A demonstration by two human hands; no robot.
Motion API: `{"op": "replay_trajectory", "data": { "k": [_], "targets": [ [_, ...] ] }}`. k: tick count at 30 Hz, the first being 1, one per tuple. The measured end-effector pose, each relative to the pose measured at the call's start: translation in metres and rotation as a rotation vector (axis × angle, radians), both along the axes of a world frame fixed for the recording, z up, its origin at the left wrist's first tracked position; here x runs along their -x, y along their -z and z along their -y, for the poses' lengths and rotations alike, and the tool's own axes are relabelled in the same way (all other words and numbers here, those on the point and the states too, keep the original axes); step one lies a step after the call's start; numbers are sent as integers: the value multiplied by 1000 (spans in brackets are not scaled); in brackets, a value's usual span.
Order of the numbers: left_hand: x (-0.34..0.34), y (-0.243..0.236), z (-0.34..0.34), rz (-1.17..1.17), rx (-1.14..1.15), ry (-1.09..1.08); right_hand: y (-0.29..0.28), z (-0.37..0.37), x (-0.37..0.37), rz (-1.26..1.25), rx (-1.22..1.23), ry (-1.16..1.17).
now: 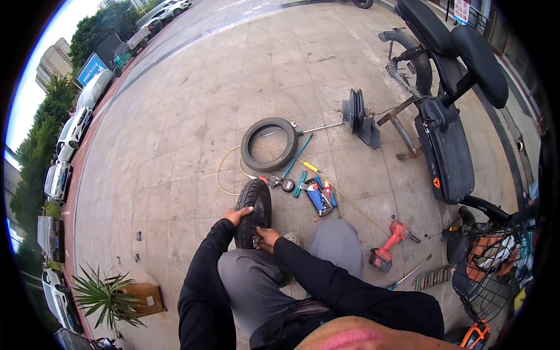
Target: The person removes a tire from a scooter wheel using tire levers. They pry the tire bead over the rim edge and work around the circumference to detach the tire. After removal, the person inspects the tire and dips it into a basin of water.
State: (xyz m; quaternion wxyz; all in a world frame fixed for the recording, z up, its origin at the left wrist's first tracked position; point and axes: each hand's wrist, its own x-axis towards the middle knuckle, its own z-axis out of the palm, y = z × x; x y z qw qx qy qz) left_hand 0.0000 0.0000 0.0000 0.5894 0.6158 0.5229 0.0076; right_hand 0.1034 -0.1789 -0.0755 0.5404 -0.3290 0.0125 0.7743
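A chin [350, 338] at six o'clock, nearest the camera, with dark sleeves [207, 286] reaching up past it. Just beyond the left knee [245, 271], holds a black tyre [254, 219] between both hands, tread turned partly toward the camera, long axis running roughly twelve to six, top tipped slightly toward one o'clock. On its nine o'clock side, clasps with the left hand [236, 216], thumb across the tread, other fingers mostly hidden. At about five o'clock, touches the lower flank with the right hand [268, 238], fingers bent; cannot tell how tightly closed. Equally near on both sides, with contact at each. From there, toward twelve, a second tyre [265, 165] lying flat; between one and two, a wheel hub [354, 111]; between three and four, well apart, a red power tool [394, 238].
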Motion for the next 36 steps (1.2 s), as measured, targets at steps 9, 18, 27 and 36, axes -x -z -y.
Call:
{"op": "replay_trajectory", "data": {
  "k": [9, 18, 27, 36],
  "targets": [
    [8, -74, 11, 75, 108, -94, 6, -1, 25, 567, -40, -159],
    [-5, -58, 17, 45, 76, -93, -4, 2, 19, 183, 21, 87],
    [9, -28, 2, 47, 112, -108, -22, -1, 20, 163, 69, 167],
    [-18, -40, 23, 54, 90, -85, -13, 6, 7, 81, 43, 229]
  ]
}}
